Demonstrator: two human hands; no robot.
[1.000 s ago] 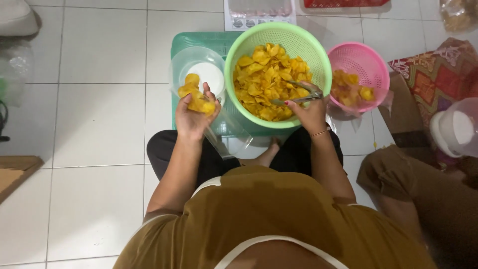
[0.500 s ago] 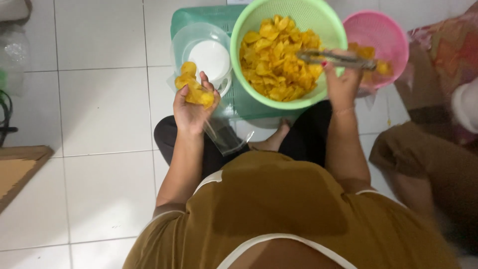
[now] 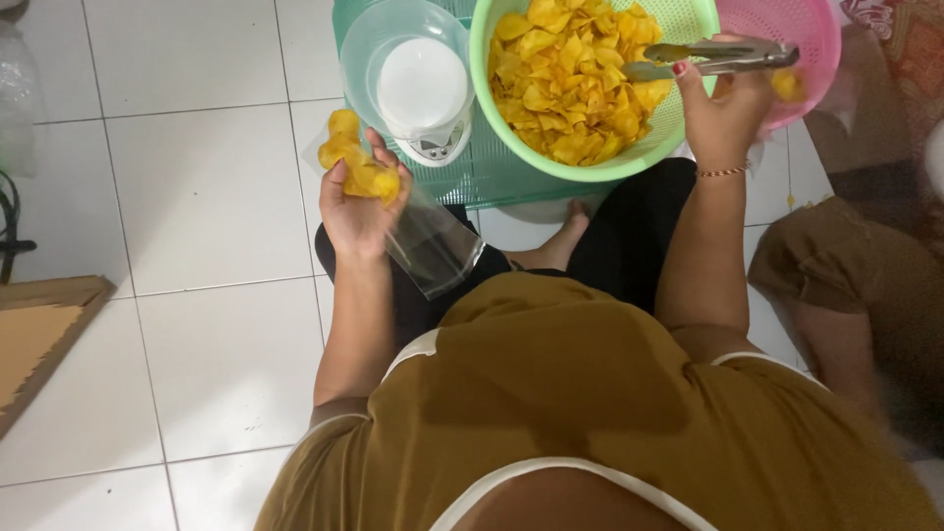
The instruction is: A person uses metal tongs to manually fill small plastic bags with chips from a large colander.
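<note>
The white tiled floor (image 3: pixel 197 197) bears a green crate (image 3: pixel 492 172) and wooden board (image 3: pixel 39 344).

Bright, even overhead light (soft shadows only), slight blur toward the right edge.

My left hand (image 3: pixel 356 211) gripped a clear plastic bag (image 3: pixel 433 246) part-filled with yellow chips (image 3: pixel 359 167). My right hand (image 3: pixel 723 113) held metal tongs (image 3: pixel 718 57) over the green basket (image 3: pixel 678 25) of chips, beside a pink basket (image 3: pixel 816 49) and a white scale (image 3: pixel 425 93).

The right hand (image 3: pixel 723 113) has lifted the metal tongs (image 3: pixel 718 59) from the chips toward the pink basket (image 3: pixel 811 49).
</note>
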